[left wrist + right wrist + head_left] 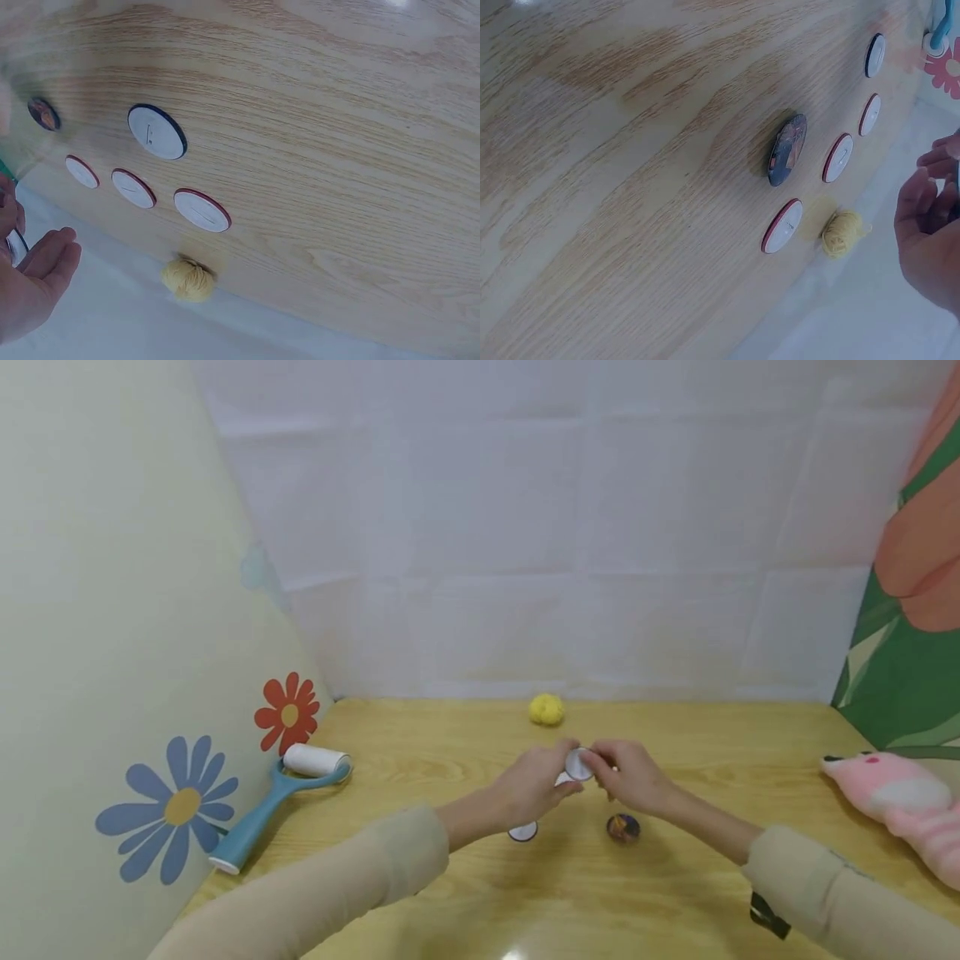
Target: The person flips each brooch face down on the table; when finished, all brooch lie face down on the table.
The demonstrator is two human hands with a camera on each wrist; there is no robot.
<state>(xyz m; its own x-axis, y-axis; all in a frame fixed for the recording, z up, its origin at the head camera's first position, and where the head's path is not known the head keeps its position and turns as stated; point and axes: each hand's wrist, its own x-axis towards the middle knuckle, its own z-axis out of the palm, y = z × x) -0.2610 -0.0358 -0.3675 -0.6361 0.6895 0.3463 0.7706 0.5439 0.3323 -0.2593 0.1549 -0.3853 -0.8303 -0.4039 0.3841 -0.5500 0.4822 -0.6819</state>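
Note:
Above the middle of the table, my left hand (528,783) and right hand (636,779) meet at a round badge (579,764) with its pale face up. Fingers of both hands pinch its edge. A second white patch shows under it by the left thumb; I cannot tell what it is. Below the left hand lies a badge (522,832) with white back and dark rim. Below the right hand sits a dark patterned badge (623,828), picture side up. In the left wrist view, several red-rimmed badges (202,209) lie white side up in a row.
A yellow yarn ball (547,710) sits near the table's back edge. At the left lies a blue-handled lint roller (258,818). A pink plush toy (892,797) lies at the right, and a black object (768,916) is partly hidden under the right sleeve.

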